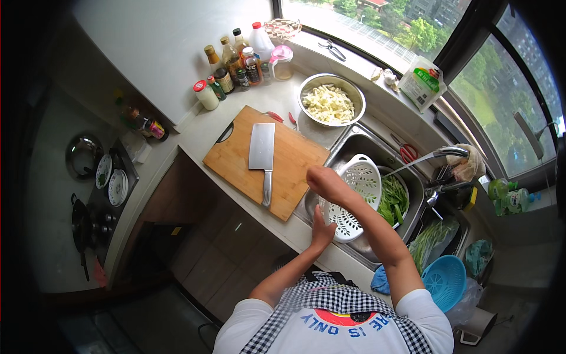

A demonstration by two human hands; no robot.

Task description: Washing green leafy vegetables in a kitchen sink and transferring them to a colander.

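Observation:
A white plastic colander (pixel 370 186) with leaf-shaped holes sits tilted in the left sink basin. My left hand (pixel 323 228) is at its near left edge, with the thumb against the rim; the fingers are partly hidden. My right hand (pixel 326 182), closed into a fist, is over the colander's left side beside the cutting board; whether it holds anything is hidden. Behind the colander, leafy greens (pixel 392 199) lie in a metal bowl under running water from the faucet (pixel 451 151). A cleaver (pixel 262 148) rests on the wooden cutting board (pixel 296 155).
A steel bowl of cut pale vegetables (pixel 329 104) stands behind the board, near red chilies (pixel 274 116). Bottles (pixel 231 57) line the back wall. Red-handled scissors (pixel 407 152) lie behind the sink. A blue basket (pixel 444 283) is at the right.

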